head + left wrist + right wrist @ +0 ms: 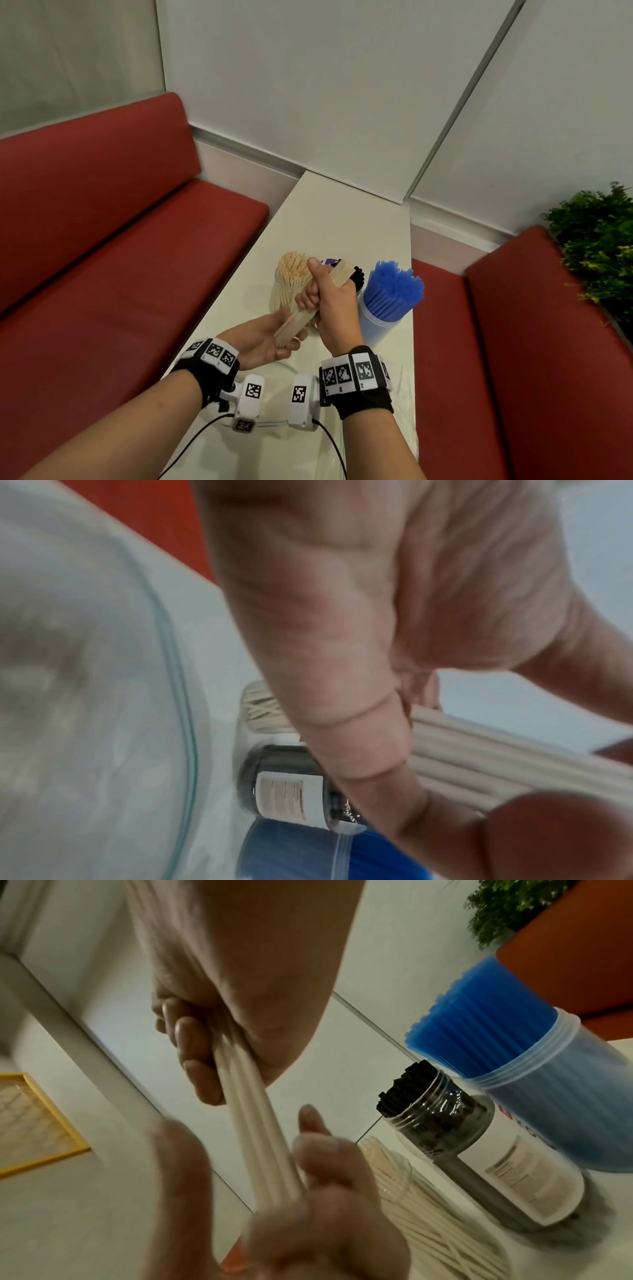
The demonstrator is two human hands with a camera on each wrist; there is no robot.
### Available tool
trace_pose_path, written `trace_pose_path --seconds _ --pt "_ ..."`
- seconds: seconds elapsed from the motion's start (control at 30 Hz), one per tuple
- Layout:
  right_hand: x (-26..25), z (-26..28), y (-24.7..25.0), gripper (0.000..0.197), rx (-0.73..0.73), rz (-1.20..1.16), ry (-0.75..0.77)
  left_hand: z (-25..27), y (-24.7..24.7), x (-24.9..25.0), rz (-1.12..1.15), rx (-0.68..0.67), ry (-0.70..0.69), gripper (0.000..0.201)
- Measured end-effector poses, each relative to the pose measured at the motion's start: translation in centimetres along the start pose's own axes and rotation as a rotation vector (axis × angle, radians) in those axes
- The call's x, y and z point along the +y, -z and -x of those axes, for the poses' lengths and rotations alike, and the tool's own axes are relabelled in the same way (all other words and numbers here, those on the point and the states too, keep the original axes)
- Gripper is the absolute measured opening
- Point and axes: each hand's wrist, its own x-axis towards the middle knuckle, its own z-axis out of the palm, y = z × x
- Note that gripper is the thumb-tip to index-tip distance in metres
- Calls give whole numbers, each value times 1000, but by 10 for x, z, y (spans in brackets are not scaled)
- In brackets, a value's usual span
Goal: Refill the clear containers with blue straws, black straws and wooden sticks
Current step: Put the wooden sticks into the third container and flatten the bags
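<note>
My right hand [330, 294] grips a bundle of wooden sticks [297, 319] in a fist, tilted over the table. The bundle's lower end rests in my left hand [270, 342], which lies palm up with loosely cupped fingers [308, 1131] around the sticks [255, 1123]. Just behind the hands stand three clear containers. The left jar [289, 284] is full of wooden sticks, the middle jar [479, 1150] has black straws and a white label, and the right tub [385, 308] is packed with blue straws. The right fist partly hides the middle jar in the head view.
The containers stand on a narrow white table [329, 219] running to the wall. Red benches [120, 274] flank it on both sides, with a green plant [596, 246] at the far right. A clear zip bag [103, 696] lies on the table near my wrists.
</note>
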Motion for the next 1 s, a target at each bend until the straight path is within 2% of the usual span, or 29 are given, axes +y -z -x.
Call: trace_pose_path --seconds 0.07,0.2,0.27,0.33,0.4,0.47,0.53,0.6,0.73,0.8,0.83,0.9,1.0 --pt "3 -1 1 44 -15 52 15 -6 3 2 106 120 -6 61" --pt "20 0 -3 45 -27 209 -28 -18 3 -1 -24 339 118 32" --pt "23 -2 2 41 -52 232 -103 -19 8 -9 -80 414 183 28" --pt "22 -6 12 34 -140 350 -181 -18 16 -17 -92 463 214 23" --pt "17 -11 25 25 -271 574 -276 -15 23 -22 -109 506 230 15" --pt "10 -17 34 15 -375 691 -391 -15 29 -24 -155 528 247 17" --pt "4 -23 38 11 -413 647 -497 -16 33 -26 -220 530 262 29" --pt "1 -31 39 11 -415 638 -530 -19 38 -27 -301 532 269 34" --pt "-10 -55 39 10 -411 797 -494 -20 45 -26 -461 542 398 35" --pt "-19 -72 40 12 -375 875 -440 -18 48 -20 -535 488 469 40" --pt "-23 -81 39 11 -348 883 -424 -17 48 -16 -630 425 515 45" --pt "-29 -98 35 11 -287 873 -404 -17 46 -15 -963 284 616 50" --pt "-35 -120 26 14 -204 899 -362 -20 50 -32 -1558 199 612 34"
